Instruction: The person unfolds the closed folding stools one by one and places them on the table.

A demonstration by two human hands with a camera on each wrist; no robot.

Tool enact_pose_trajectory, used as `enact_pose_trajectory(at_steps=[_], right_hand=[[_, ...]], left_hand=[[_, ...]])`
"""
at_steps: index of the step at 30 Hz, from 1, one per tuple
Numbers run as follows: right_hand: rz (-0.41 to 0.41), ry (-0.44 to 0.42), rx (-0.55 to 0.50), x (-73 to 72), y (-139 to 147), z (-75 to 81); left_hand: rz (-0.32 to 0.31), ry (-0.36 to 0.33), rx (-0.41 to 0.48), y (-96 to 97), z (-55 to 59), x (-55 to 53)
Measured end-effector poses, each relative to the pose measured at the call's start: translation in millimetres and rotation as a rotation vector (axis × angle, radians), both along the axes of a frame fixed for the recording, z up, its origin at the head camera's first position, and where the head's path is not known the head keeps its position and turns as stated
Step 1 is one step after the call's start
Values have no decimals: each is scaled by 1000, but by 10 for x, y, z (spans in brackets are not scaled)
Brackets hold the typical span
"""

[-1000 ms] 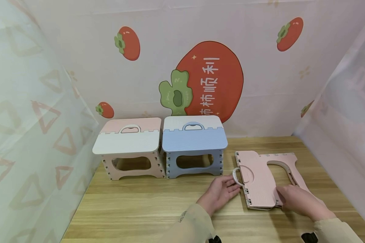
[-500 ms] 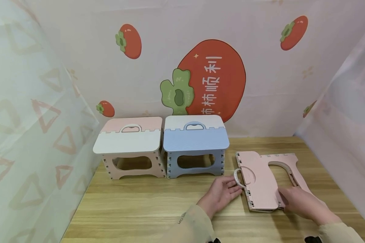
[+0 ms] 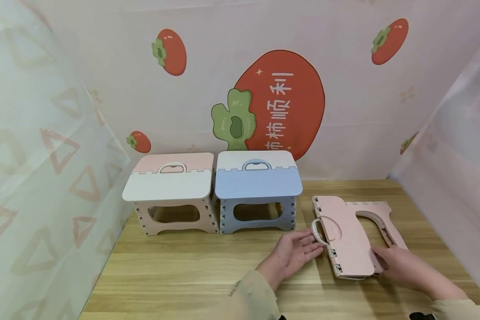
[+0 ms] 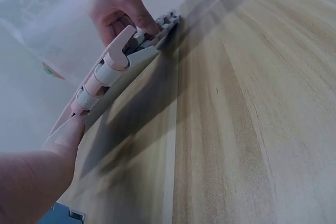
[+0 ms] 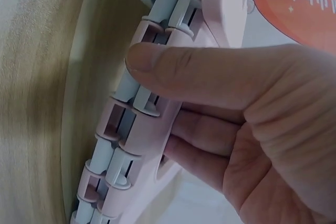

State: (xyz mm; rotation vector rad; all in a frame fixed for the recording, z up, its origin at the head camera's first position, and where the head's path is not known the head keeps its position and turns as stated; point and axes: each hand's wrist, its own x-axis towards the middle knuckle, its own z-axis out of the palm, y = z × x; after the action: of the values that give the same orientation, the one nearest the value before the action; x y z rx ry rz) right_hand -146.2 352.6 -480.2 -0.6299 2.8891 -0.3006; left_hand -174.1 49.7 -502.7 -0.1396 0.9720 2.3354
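A folded pink step stool point(image 3: 350, 235) lies on the right of the table in the head view, its left side tilted up with a shadow below. My right hand point(image 3: 408, 266) grips its near leg panel. In the right wrist view, the thumb point(image 5: 199, 74) lies over the pink and white hinges while the fingers curl round the panel. Beside the stool's white carrying handle point(image 3: 318, 232) is my left hand point(image 3: 291, 255), palm up, fingers extended and touching that side. The left wrist view has the left thumb point(image 4: 68, 137) against the hinged edge; its other fingers are hidden there.
Two unfolded stools stand side by side at the back: a pink and white one point(image 3: 168, 186) and a blue and white one point(image 3: 258, 184). Patterned cloth walls point(image 3: 344, 98) enclose the back and sides of the wooden table point(image 3: 184, 275).
The folded stool has shifted slightly right and its left side has risen a little. Both hands have moved right with it. The unfolded stools stay in place.
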Motion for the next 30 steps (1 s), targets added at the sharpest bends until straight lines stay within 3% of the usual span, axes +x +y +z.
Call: enact_pose_trajectory(at_steps=[11,19,30], right_hand=[[-21,33,-40,74,70,49],[38,82,-82,122,106,81],[87,72,-143,170,132,129]], left_hand=[[-23,55,13,-23,131,46],[-65,120,23,-71,175,41],[-149,245,16,-145,213,67]])
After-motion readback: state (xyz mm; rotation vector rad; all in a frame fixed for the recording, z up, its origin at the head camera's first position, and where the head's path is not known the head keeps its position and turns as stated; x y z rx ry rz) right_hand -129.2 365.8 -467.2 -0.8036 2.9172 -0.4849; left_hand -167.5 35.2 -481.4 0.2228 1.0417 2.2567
